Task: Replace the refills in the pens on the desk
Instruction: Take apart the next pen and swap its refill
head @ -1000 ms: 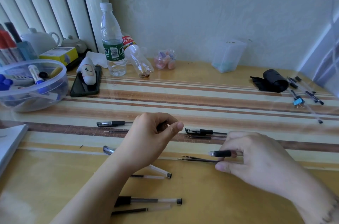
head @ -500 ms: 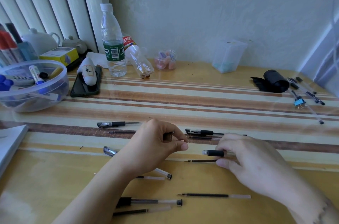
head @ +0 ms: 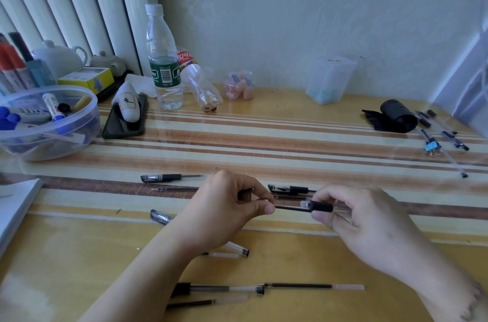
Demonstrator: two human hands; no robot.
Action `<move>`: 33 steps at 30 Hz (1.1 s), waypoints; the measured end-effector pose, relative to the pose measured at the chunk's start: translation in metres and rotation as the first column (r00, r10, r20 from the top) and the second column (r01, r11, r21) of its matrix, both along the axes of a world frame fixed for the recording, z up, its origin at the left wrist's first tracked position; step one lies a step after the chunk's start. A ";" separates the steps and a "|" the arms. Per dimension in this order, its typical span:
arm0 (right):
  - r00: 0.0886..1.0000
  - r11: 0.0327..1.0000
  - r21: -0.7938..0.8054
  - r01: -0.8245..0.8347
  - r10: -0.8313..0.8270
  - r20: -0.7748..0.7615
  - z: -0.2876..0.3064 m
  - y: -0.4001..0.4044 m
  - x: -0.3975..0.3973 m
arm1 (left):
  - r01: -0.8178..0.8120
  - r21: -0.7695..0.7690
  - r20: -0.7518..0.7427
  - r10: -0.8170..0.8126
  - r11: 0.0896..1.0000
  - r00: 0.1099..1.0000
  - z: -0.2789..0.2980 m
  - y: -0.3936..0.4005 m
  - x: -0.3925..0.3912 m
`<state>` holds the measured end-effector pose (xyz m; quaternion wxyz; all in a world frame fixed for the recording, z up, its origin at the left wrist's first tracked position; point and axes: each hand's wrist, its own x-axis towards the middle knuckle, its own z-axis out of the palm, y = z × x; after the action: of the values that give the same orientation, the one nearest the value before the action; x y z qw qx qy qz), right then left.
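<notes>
Above the glossy, striped wooden desk (head: 264,137), the right hand (head: 369,226) pinches a clear plastic pen barrel (head: 320,207) by its black rubber grip, long axis left-right, open end leftward. Left hand (head: 224,211) nips a thin black refill (head: 290,207), entering that end.

At the back left I see an upright water bottle (head: 163,63) with a green label, and just beside it an empty clear bottle (head: 199,81) tilted over. A dark phone (head: 124,121) lies flat with a white case (head: 129,104) resting on it. On the far left sits a clear plastic bowl (head: 81,131) holding markers, and behind it a yellow box (head: 88,79) and a white teapot (head: 59,57). A small jar (head: 239,85) of pastel pieces and a frosted container (head: 328,79) stand near the wall. A black roll (head: 394,116) lies at right.
</notes>
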<state>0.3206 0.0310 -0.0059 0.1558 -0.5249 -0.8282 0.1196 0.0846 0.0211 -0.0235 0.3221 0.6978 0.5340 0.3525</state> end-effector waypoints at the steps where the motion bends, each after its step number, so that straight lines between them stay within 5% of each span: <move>1: 1.000 1.000 0.008 0.002 -0.002 -0.001 0.000 0.000 0.001 | -0.010 0.011 -0.005 0.010 1.000 1.000 0.000 0.000 -0.001; 14: 0.999 0.990 0.140 0.015 -0.007 -0.052 0.001 -0.001 0.001 | -0.034 0.052 0.011 0.033 0.998 0.999 0.002 -0.002 0.005; 21: 0.998 0.984 0.171 -0.052 0.057 -0.023 -0.003 -0.003 -0.002 | -0.032 0.132 -0.212 0.060 0.991 0.975 0.001 -0.008 0.013; 27: 0.880 0.976 0.093 0.195 -0.132 -0.457 0.012 0.009 0.018 | -0.205 0.174 -0.075 0.221 0.963 0.972 0.003 0.001 -0.003; 33: 0.930 0.974 -0.011 0.225 -0.218 -0.296 0.002 0.016 0.020 | -0.266 0.090 0.113 0.255 0.960 0.960 0.005 0.004 -0.006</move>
<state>0.3401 0.0468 -0.0038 0.2962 -0.5894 -0.7325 0.1684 0.0789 0.0248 -0.0185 0.2622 0.6186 0.5853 0.4539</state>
